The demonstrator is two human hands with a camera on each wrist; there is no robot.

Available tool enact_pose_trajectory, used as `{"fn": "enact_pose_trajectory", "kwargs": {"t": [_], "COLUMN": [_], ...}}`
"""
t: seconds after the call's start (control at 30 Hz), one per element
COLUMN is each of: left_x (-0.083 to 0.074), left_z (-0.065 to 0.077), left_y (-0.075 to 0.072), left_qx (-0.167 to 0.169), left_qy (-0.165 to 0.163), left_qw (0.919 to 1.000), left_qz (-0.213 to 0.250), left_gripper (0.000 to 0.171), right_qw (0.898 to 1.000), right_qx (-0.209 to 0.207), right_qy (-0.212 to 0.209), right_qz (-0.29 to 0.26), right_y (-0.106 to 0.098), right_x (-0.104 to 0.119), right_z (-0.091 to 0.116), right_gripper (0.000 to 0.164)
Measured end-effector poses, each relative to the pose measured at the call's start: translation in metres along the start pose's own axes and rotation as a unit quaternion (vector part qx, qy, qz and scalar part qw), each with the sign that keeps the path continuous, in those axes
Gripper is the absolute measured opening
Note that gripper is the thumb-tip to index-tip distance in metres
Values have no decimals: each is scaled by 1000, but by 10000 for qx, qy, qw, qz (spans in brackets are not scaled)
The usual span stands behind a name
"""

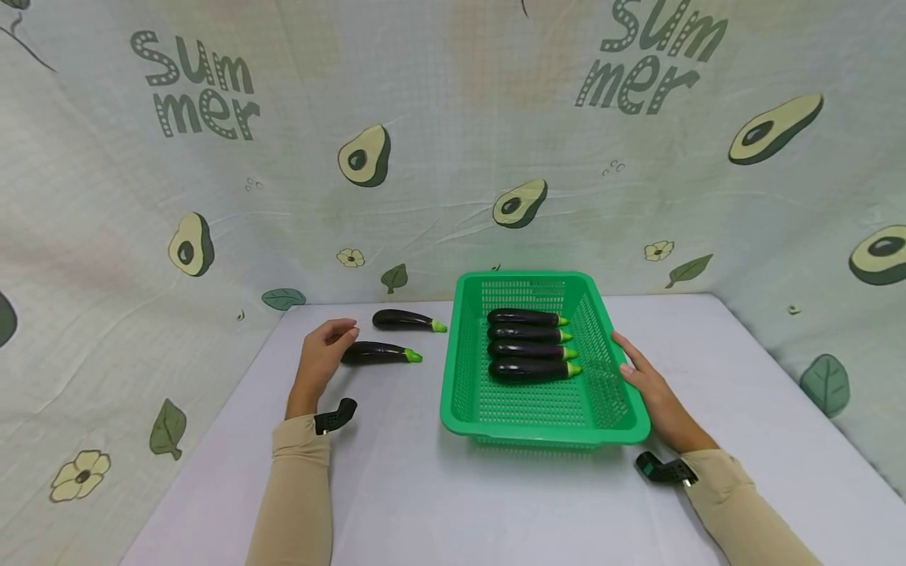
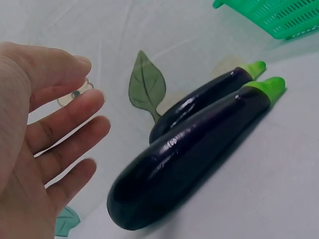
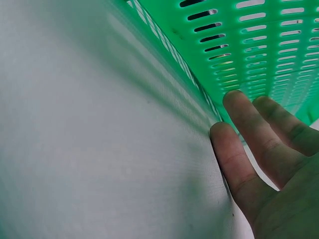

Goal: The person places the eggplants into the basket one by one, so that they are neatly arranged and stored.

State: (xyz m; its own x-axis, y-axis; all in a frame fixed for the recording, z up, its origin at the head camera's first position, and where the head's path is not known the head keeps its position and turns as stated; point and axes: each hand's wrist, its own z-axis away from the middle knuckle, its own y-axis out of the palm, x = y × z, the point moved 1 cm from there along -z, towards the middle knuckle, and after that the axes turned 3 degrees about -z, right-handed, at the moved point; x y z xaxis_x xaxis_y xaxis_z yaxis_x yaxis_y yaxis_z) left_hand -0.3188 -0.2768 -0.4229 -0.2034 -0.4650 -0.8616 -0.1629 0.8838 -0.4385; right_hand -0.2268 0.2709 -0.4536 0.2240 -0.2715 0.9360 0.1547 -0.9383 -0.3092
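The left hand (image 1: 322, 350) is released, its fingers softly bent and parted around nothing, at the blunt end of the near eggplant (image 1: 375, 353); the left wrist view shows a gap between fingertips and skin. That eggplant lies on the table (image 1: 396, 487), toward its far left corner, with its stem end pointing right toward the green basket (image 1: 538, 435). The step in hand appears to be a grasp not yet made, with the other hand steadying the basket; taking hold would call for turning the palm over the thick end and closing thumb and fingers round its sides, since a surface that sleek could slip from a fingertip pinch. Just beyond, close to the table's far edge, the far eggplant (image 1: 403, 320) lies nearly parallel. Both are smooth, glossy, almost black-purple, club-shaped, rounded at one end and narrowing to a matte, bright green cap and stub. The basket stands right of the table's middle, reaching back to the far edge: a rectangular tub, seemingly of moulded plastic, with rounded corners, a plain rim and walls pierced by rows of slots. Inside, four eggplants (image 1: 527, 369) lie side by side, every green cap toward the right wall. At that side the right hand (image 1: 658, 397) holds the basket, thumb at the rim and fairly straight fingers against the slotted outer wall. Behind hangs a softly creased cloth (image 1: 439, 94) printed with avocados, leaves and lettering.
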Motion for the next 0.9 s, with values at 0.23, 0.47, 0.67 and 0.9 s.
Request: {"fn": "enact_pose_trajectory", "kwargs": {"t": [0.23,0.47,0.67,0.9], "left_x": [11,21,25,31], "left_z": [-2,-4,-4,-2], "left_y": [1,2,4,5], "left_qx": [87,218,434,609], "left_qy": [-108,-244,-194,-362], "left_qw": [9997,9979,9968,9950], "left_qz": [-218,-560,-644,-704], "left_gripper": [43,45,48,50], "right_qw": [10000,10000,10000,10000], "right_qx": [18,-4,-6,6], "right_qy": [-13,-43,-76,-27], "right_qz": [-81,-45,-64,-45], "right_y": [0,-1,-2,0], "right_x": [-1,-1,-1,-1], "right_z": [0,-1,0,0], "right_gripper": [56,55,56,57]}}
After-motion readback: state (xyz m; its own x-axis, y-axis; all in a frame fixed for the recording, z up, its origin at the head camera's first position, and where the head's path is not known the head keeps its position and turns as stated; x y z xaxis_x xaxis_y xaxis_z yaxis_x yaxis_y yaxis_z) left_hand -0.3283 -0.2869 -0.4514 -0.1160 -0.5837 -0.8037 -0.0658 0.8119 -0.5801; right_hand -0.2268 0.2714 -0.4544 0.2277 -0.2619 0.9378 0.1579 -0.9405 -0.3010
